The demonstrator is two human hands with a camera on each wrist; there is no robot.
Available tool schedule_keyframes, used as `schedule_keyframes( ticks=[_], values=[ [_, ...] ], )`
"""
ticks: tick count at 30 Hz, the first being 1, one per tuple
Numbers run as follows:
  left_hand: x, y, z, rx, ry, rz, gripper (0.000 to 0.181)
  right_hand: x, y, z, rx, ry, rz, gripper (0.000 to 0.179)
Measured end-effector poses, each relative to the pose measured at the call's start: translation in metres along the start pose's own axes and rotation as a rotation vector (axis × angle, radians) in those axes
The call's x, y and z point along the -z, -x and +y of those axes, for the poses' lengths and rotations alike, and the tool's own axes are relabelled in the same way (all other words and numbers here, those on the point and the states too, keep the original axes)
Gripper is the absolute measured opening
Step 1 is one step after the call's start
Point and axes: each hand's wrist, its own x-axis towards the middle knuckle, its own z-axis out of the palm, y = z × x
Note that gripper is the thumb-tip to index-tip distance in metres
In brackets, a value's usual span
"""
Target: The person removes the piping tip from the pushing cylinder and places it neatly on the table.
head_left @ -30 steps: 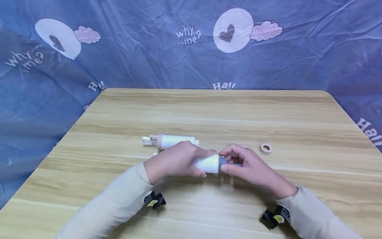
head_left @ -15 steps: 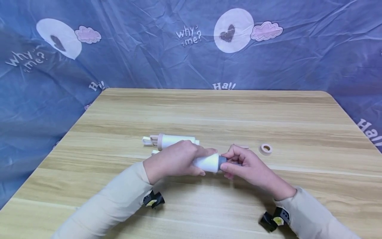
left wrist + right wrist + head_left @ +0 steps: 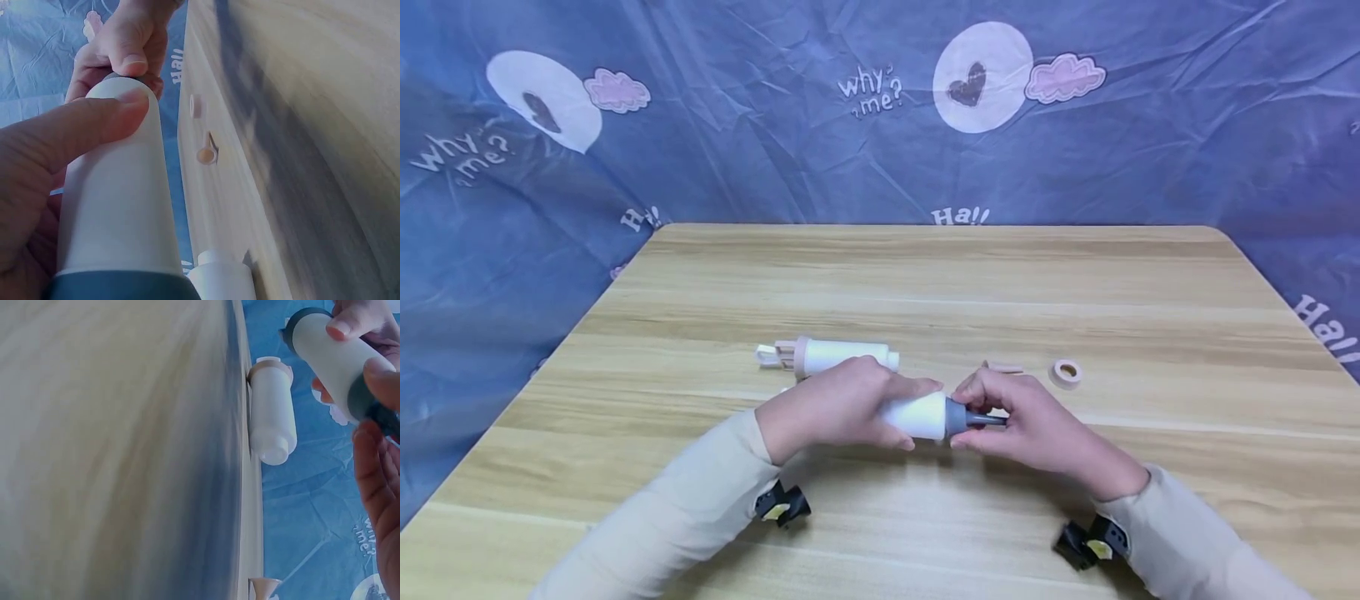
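Observation:
My left hand (image 3: 850, 408) grips a white cylinder (image 3: 917, 415) above the table, its thumb lying along the wall in the left wrist view. A dark blue-grey band (image 3: 122, 286) circles the cylinder's rear end. At the other end sits a grey nozzle (image 3: 957, 417) with a thin spout pointing right. The thumb and fingers of my right hand (image 3: 1026, 417) pinch the wide base of this nozzle, which meets the cylinder. In the right wrist view the nozzle (image 3: 361, 400) is partly covered by the fingers.
Behind my left hand lies a second white cylinder (image 3: 846, 354) with a pink collar and a white-ended pink frame. A pink nozzle (image 3: 1003, 367) and a pink ring (image 3: 1066, 373) lie farther right on the wooden table (image 3: 880, 283). Blue printed cloth (image 3: 775, 125) hangs behind.
My right fingers have shifted around the nozzle's base, and its spout shows more clearly. The left hand keeps its grip on the cylinder, almost in place.

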Motion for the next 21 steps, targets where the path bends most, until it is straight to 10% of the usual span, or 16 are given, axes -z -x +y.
schedule_keyframes(
  ticks=[21],
  values=[
    [0.0026,0.0033,-0.0006,0.032,-0.027,0.046,0.060,-0.0026,-0.0027,-0.0070,-0.504,-0.415,-0.063,0.022]
  ],
)
